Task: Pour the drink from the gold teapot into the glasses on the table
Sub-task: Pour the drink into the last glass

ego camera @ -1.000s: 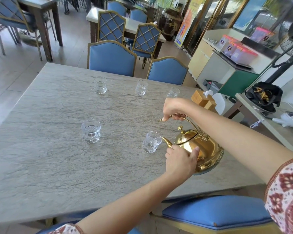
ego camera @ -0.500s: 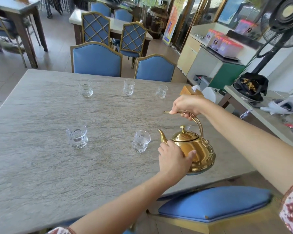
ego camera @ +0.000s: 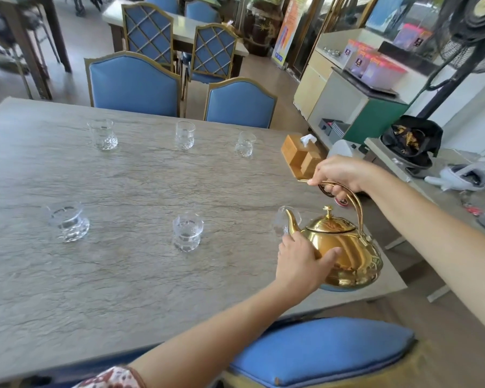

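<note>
The gold teapot point(ego camera: 347, 256) hangs above the table's right front corner, held nearly level. My right hand point(ego camera: 340, 175) grips its arched handle from above, and my left hand point(ego camera: 300, 261) presses against the pot's left side below the spout. The spout tip sits right at a clear glass point(ego camera: 280, 225) that is partly hidden behind it. Two more glasses stand in the near row, one in the middle point(ego camera: 187, 232) and one to the left point(ego camera: 67, 222). Three glasses line the far side: left point(ego camera: 102, 134), middle point(ego camera: 184, 134), right point(ego camera: 244, 144).
The grey stone-look table point(ego camera: 123, 275) fills the left and middle. A wooden tissue box point(ego camera: 300, 155) stands at its right edge beyond my right hand. Blue chairs stand behind the table point(ego camera: 135, 85) and one close below me point(ego camera: 319, 348). A side counter with clutter point(ego camera: 459, 177) lies to the right.
The teapot has moved right, away from the middle near glass, and its spout is now at the rightmost near glass. Both hands kept their hold and the view shifted right.
</note>
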